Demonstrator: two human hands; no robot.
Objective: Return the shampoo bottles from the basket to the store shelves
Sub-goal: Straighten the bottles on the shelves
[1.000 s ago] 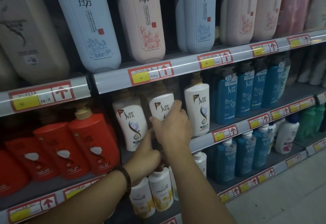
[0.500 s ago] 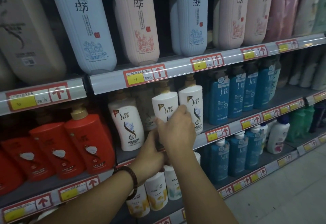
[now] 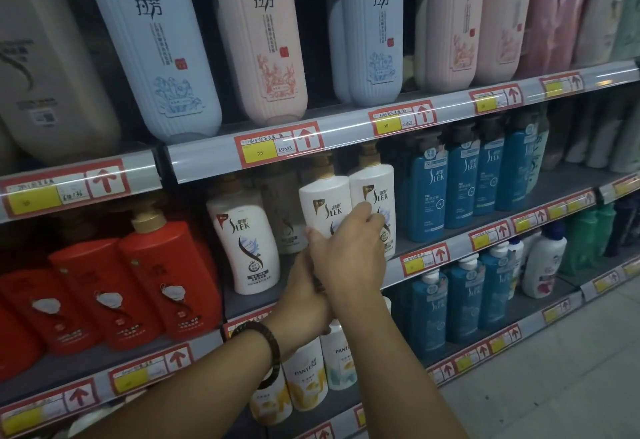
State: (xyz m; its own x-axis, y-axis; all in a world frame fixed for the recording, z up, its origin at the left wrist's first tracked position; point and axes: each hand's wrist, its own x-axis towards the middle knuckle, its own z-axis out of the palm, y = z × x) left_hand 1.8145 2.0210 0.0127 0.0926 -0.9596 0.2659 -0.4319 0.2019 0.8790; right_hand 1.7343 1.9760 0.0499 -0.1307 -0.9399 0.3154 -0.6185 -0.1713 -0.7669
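A white SLEK shampoo bottle [image 3: 323, 205] with a gold pump stands on the middle shelf [image 3: 450, 253], close beside a second white SLEK bottle [image 3: 375, 193] on its right. My right hand [image 3: 349, 251] wraps the front of its lower half. My left hand [image 3: 304, 296], with a dark bead bracelet at the wrist, holds it from below and is partly hidden behind the right hand. A third white SLEK bottle [image 3: 244, 241] stands apart to the left. No basket is in view.
Red pump bottles [image 3: 156, 276] fill the shelf to the left, blue SLEK bottles [image 3: 460, 186] to the right. Tall pale blue and pink bottles [image 3: 263, 37] line the upper shelf. Pantene bottles [image 3: 308, 379] sit below. Grey floor [image 3: 554, 369] lies at the lower right.
Both hands have shifted the white SLEK bottle to the right, from a gap between bottles to right beside the right-hand white bottle. The view has drifted slightly.
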